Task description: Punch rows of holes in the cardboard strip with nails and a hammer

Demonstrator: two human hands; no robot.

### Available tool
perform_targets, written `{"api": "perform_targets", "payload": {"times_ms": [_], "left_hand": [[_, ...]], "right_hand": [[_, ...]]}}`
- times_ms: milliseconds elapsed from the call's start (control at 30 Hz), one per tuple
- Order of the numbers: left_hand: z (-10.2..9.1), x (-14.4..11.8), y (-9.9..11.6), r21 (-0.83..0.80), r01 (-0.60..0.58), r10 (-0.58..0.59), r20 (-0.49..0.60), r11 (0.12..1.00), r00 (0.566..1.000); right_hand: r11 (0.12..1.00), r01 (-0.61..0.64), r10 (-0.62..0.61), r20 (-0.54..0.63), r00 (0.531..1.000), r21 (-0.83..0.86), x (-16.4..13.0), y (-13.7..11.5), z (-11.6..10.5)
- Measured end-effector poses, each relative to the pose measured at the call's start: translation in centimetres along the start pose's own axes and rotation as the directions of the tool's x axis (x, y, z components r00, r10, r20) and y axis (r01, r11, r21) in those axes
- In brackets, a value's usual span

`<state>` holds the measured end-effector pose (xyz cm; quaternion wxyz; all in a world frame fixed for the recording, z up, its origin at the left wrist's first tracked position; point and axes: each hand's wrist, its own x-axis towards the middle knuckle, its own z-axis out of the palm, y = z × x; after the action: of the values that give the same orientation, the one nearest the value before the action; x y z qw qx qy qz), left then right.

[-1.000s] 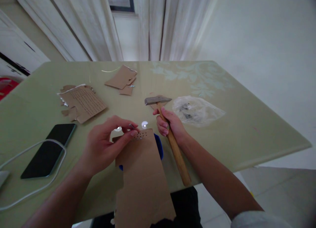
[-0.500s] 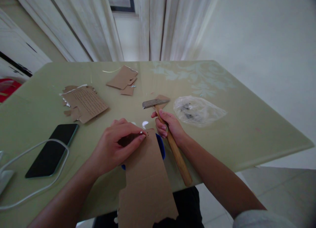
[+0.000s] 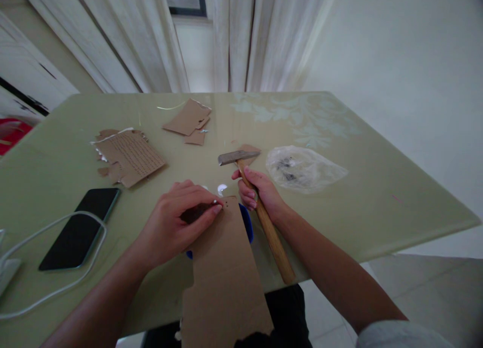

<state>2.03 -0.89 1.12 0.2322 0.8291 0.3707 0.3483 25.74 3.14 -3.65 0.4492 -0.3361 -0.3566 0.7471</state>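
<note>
Cardboard strip (image 3: 226, 267) looks light and flexible, pinned at its punched end by left hand (image 3: 177, 225) fingertips pinching a small nail. Right hand (image 3: 260, 192) grips hammer (image 3: 256, 207) high on its wooden handle; head-heavy, likely steadier there.

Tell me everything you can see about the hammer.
The hammer has a dull grey metal head and a light wooden handle. The right hand grips the handle just below the head, which is raised over the green table. The handle slants back toward the person, its free end past the table's near edge.
</note>
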Motion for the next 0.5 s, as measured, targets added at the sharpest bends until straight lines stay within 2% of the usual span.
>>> {"api": "perform_targets", "payload": {"times_ms": [500], "left_hand": [[0.12, -0.03, 0.02, 0.008, -0.005, 0.005, -0.013, 1.0, 1.0]], "right_hand": [[1.0, 0.008, -0.009, 0.016, 1.0, 0.015, -0.07, -0.02, 0.0]]}}
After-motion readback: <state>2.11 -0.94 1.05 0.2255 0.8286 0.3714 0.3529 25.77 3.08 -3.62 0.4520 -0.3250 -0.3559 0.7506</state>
